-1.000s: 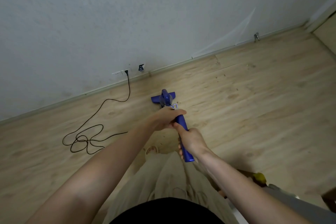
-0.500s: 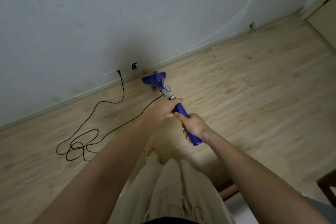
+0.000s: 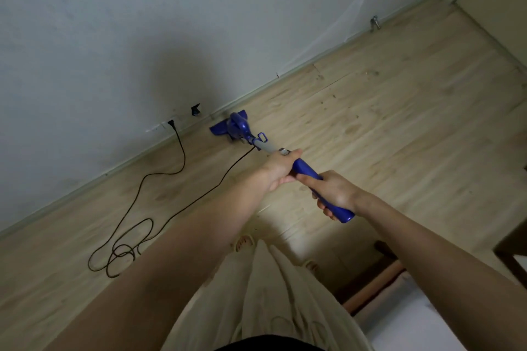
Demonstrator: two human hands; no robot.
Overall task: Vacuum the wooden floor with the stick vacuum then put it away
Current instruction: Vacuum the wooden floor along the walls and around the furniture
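Both hands, left hand (image 3: 281, 169) and right hand (image 3: 336, 195), grip the blue stick vacuum (image 3: 306, 169); no readable writing

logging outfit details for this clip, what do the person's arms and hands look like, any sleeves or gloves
Both arms are bare to the frame's bottom edge: no sleeves, gloves, watch or rings can be made out on the left hand or the right hand. Below them, loose cream trousers and a dark top's hem show.

You get one view only, worn on your head: it looks forward and steeply down along your arms at the wooden floor (image 3: 399, 134) and the wall (image 3: 171, 23) beyond.
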